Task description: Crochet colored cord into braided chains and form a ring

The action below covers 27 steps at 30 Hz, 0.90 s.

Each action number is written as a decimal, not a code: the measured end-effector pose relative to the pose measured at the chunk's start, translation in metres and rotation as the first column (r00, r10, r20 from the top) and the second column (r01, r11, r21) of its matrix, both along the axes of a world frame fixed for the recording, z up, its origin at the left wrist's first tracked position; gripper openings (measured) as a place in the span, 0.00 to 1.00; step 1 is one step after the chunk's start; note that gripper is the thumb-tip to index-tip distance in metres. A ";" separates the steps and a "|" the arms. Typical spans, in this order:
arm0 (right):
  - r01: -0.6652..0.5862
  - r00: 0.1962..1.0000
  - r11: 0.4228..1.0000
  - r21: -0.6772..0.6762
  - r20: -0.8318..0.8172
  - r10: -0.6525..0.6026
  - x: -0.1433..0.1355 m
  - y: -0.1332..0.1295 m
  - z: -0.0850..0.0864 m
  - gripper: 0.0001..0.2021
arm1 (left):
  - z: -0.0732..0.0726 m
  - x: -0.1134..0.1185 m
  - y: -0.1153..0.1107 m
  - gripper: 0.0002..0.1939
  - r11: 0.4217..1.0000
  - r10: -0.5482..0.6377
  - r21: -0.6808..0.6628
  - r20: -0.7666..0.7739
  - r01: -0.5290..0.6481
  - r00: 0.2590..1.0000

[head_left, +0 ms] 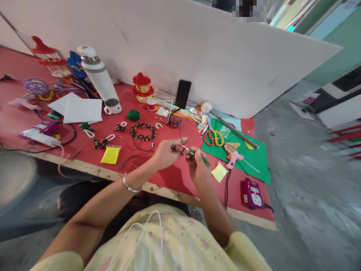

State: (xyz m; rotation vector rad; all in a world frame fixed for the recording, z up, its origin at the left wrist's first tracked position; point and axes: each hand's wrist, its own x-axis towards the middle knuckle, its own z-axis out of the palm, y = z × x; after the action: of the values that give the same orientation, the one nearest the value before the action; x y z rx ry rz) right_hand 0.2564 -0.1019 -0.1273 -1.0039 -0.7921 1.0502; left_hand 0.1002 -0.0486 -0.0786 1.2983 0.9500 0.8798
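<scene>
My right hand (196, 163) is closed around the green handle of a thin metal tool (191, 152); whether its tip is hooked or straight is too small to tell. The tool's shaft points left, towards my left hand (167, 153), whose fingers pinch dark yarn (182, 140) by the tip. A strand of that yarn runs up towards a multicoloured yarn ball (176, 121). Left of my hands lies a braided ring of dark and orange yarn (143, 132). Small yarn pieces with white beads (103, 142) rest farther left, near a green yarn ball (133, 115).
Right of my hands are scissors (213, 138), a pink glue gun (233, 156) on green sheet (261, 148), and a purple power socket box (253, 194). A phone (183, 94) leans at the back. A white flask (100, 77) and a cup (113, 106) stand left.
</scene>
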 end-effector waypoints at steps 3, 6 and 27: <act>0.184 0.943 0.980 0.072 0.269 -0.197 -0.012 -0.007 0.000 0.13 | -0.011 0.007 -0.008 0.32 0.965 0.155 0.232 -0.129 -0.122 0.979; 0.210 0.847 0.955 0.207 0.449 -0.284 -0.015 -0.010 0.001 0.12 | -0.014 0.011 -0.011 0.32 0.981 0.159 0.119 -0.020 -0.155 0.987; -0.491 0.779 0.857 0.159 0.520 0.350 0.078 0.015 0.051 0.10 | 0.012 -0.042 0.019 0.22 0.814 -0.447 -0.329 0.173 0.480 0.877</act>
State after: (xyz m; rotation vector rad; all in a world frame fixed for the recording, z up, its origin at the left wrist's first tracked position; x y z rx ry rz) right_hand 0.3347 -0.0867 -0.0760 -0.8527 -1.5971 1.0341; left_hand 0.0584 -0.0293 -0.0666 1.0884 0.6400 0.3508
